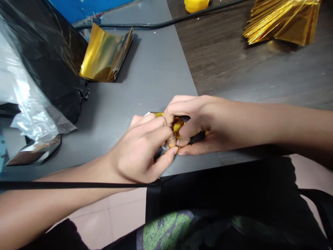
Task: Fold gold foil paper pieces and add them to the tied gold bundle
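A small piece of shiny gold foil [178,126] is pinched between my two hands near the front edge of the table. My left hand [143,149] is closed, its thumb and fingertips pressed together on the piece's lower side. From the right, my right hand [200,125] curls over the foil, thumb and fingers closed on it and meeting the left fingertips. Most of the piece is hidden behind the fingers, so its full shape does not show.
A stack of curved gold sheets [104,57] lies at the upper left. Beside it stands a black plastic bag [52,59] with clear plastic [31,93] over it. Pleated gold foil [286,22] sits far right. A dark cable [145,26] crosses the back, near a yellow object [195,5].
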`<control>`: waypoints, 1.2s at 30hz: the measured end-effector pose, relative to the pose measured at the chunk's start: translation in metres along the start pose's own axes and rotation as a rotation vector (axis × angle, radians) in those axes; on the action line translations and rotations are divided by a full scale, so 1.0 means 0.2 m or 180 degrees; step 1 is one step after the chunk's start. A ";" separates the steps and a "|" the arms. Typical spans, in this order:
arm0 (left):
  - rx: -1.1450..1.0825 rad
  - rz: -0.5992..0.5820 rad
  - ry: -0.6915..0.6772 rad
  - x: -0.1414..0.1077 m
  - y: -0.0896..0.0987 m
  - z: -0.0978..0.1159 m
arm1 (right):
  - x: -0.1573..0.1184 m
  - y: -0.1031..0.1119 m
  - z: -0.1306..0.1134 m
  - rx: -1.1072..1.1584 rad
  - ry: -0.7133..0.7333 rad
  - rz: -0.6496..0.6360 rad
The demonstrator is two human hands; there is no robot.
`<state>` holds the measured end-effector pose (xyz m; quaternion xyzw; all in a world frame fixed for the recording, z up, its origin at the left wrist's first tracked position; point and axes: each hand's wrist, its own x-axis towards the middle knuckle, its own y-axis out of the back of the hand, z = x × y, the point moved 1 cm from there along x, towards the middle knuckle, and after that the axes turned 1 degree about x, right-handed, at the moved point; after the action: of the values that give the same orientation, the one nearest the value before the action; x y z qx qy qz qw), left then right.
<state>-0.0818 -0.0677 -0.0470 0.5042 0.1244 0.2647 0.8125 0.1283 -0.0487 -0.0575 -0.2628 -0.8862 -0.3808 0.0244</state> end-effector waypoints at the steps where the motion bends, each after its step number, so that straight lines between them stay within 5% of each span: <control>1: 0.0004 -0.0006 0.0016 0.00 0.00 0.00 | 0.00 0.00 0.00 0.0004 -0.0011 0.0005; 36: 0.0517 0.0060 0.0214 -0.01 0.00 -0.03 | 0.00 -0.01 0.01 -0.0118 0.0160 -0.0091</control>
<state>-0.0870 -0.0646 -0.0490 0.5604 0.1680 0.2782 0.7618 0.1280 -0.0484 -0.0613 -0.2409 -0.8817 -0.4040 0.0364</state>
